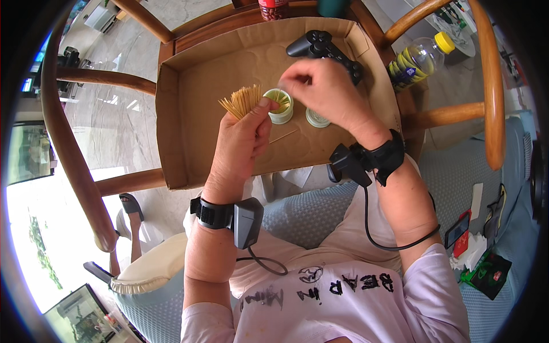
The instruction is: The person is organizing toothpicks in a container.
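Observation:
My left hand is closed around a thick bundle of wooden toothpicks, their tips fanned out above the thumb. Just right of it stands a small round pale-green tub with some toothpicks inside. Over the tub's right side hovers my right hand, thumb and forefinger brought together; a thin toothpick seems to hang from them, but blur hides the fingertips. Partly under that hand lies a round pale-green lid. One loose toothpick rests on the floor of the shallow cardboard box.
A black game controller lies in the box's back right corner. Beyond the box's rim are a red-labelled jar and a yellow-capped plastic bottle. Curved wooden chair arms flank the box. Another person's leg shows at left.

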Action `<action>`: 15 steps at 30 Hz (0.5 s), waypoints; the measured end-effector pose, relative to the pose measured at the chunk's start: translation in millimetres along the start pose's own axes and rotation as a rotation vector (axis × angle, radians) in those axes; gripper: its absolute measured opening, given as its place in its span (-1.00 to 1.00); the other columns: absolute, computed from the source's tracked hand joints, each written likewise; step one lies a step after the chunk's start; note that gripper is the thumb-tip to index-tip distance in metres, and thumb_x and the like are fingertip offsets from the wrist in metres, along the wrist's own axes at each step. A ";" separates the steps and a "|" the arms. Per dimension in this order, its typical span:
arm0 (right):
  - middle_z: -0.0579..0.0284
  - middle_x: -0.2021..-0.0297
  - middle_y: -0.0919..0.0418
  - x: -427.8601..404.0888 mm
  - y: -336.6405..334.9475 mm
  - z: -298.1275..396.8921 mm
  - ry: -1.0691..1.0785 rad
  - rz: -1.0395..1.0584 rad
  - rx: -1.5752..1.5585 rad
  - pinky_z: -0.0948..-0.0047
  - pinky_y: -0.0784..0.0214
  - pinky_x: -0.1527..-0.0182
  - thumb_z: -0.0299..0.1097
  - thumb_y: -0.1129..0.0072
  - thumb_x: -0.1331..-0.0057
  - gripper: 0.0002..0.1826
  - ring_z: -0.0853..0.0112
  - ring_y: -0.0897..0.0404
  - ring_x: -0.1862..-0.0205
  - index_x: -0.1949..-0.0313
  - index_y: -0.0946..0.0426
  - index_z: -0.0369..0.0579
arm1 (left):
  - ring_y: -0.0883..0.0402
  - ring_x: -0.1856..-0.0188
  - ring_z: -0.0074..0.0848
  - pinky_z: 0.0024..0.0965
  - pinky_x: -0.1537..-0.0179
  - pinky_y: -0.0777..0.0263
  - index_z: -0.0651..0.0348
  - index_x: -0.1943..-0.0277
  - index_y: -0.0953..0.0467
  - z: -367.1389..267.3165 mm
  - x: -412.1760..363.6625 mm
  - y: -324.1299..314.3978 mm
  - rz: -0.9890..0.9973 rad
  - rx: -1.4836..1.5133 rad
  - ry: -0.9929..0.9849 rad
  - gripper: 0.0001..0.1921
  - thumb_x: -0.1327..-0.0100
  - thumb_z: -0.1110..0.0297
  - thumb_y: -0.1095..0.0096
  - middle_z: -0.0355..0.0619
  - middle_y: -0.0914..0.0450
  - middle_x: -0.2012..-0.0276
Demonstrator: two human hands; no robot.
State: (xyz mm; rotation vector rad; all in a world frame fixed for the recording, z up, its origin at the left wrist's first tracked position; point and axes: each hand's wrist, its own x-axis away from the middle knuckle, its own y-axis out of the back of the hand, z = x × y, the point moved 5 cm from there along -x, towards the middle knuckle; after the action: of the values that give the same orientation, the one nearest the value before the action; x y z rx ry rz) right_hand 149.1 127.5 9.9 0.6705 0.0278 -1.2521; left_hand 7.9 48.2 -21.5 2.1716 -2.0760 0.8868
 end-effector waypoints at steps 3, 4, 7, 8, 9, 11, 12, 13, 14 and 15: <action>0.06 0.56 -0.60 2.5 -10.1 5.2 -0.024 0.099 0.047 0.50 -0.44 0.41 -0.35 -0.24 -0.12 -0.83 0.32 -0.61 0.53 0.41 -0.61 -0.22 | 0.00 0.72 -0.82 -0.68 0.73 0.15 0.26 0.19 -0.46 0.4 0.3 -2.8 0.011 -0.064 0.002 -0.78 -0.40 0.28 0.03 -0.39 -0.18 0.65; 0.06 0.56 -0.61 1.1 -8.3 6.8 -0.049 0.091 -0.015 0.52 -0.44 0.42 -0.35 -0.24 -0.13 -0.83 0.35 -0.61 0.53 0.40 -0.61 -0.22 | -0.01 0.72 -0.82 -0.69 0.73 0.15 0.26 0.18 -0.47 0.9 0.1 -3.0 0.015 -0.094 0.008 -0.78 -0.40 0.28 0.02 -0.39 -0.18 0.65; 0.08 0.55 -0.62 0.5 -9.6 0.1 -0.065 0.107 -0.138 0.55 -0.44 0.42 -0.35 -0.23 -0.15 -0.82 0.42 -0.61 0.53 0.39 -0.61 -0.23 | -0.03 0.70 -0.81 -0.67 0.72 0.12 0.23 0.20 -0.50 1.5 -0.1 -4.6 0.038 -0.134 0.011 -0.77 -0.37 0.23 -0.03 -0.40 -0.19 0.66; 0.09 0.54 -0.63 0.6 -11.0 -1.7 -0.055 0.132 -0.201 0.56 -0.44 0.42 -0.34 -0.23 -0.16 -0.81 0.45 -0.61 0.52 0.38 -0.61 -0.23 | -0.05 0.69 -0.80 -0.66 0.70 0.09 0.20 0.22 -0.54 1.4 -0.3 -5.7 0.055 -0.145 0.008 -0.76 -0.34 0.19 -0.08 -0.41 -0.19 0.67; 0.09 0.54 -0.63 1.3 -11.4 -1.2 -0.057 0.133 -0.202 0.56 -0.44 0.42 -0.34 -0.23 -0.16 -0.81 0.45 -0.61 0.52 0.38 -0.61 -0.23 | -0.05 0.69 -0.80 -0.66 0.70 0.09 0.20 0.22 -0.54 2.0 -0.3 -4.8 0.055 -0.145 0.009 -0.76 -0.34 0.19 -0.08 -0.41 -0.19 0.67; 0.28 0.50 -0.58 3.6 -16.5 -1.6 -0.127 0.224 -0.241 0.63 -0.37 0.38 -0.36 -0.21 -0.22 -0.82 0.63 -0.51 0.45 0.33 -0.59 -0.26 | -0.05 0.69 -0.80 -0.66 0.70 0.09 0.20 0.22 -0.53 2.7 -0.4 -3.5 0.061 -0.116 0.006 -0.76 -0.34 0.20 -0.07 -0.41 -0.20 0.66; 0.28 0.50 -0.58 3.1 -16.2 -1.3 -0.127 0.225 -0.243 0.63 -0.37 0.38 -0.36 -0.21 -0.22 -0.82 0.63 -0.51 0.45 0.33 -0.59 -0.26 | -0.05 0.69 -0.80 -0.66 0.70 0.09 0.20 0.22 -0.53 2.1 0.3 -3.5 0.059 -0.116 0.006 -0.76 -0.34 0.20 -0.07 -0.41 -0.20 0.66; 0.30 0.51 -0.57 1.7 -12.0 -1.0 -0.094 0.172 -0.206 0.65 -0.35 0.40 -0.36 -0.21 -0.22 -0.82 0.64 -0.49 0.48 0.33 -0.58 -0.26 | -0.05 0.69 -0.80 -0.66 0.70 0.09 0.20 0.22 -0.53 0.9 1.3 -3.5 0.042 -0.103 0.006 -0.76 -0.34 0.20 -0.07 -0.41 -0.20 0.66; 0.32 0.52 -0.55 0.4 -7.6 -1.3 -0.062 0.119 -0.169 0.67 -0.34 0.42 -0.37 -0.21 -0.22 -0.83 0.65 -0.47 0.50 0.33 -0.58 -0.25 | -0.05 0.69 -0.80 -0.66 0.70 0.09 0.20 0.22 -0.53 0.2 2.1 -2.6 0.026 -0.090 0.006 -0.76 -0.35 0.20 -0.07 -0.41 -0.20 0.66; 0.38 0.53 -0.53 -2.9 -0.8 -2.5 -0.046 0.059 -0.175 0.69 -0.30 0.45 -0.36 -0.22 -0.22 -0.82 0.67 -0.43 0.54 0.31 -0.58 -0.24 | -0.05 0.69 -0.80 -0.66 0.70 0.09 0.20 0.22 -0.53 0.1 2.1 -2.2 0.025 -0.089 0.005 -0.76 -0.35 0.20 -0.07 -0.41 -0.20 0.66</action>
State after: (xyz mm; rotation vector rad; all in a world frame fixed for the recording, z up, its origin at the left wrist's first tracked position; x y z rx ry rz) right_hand 148.3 131.1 8.6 0.4877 0.0778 -1.1928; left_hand 9.9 46.5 -20.0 2.1019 -2.1022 0.7853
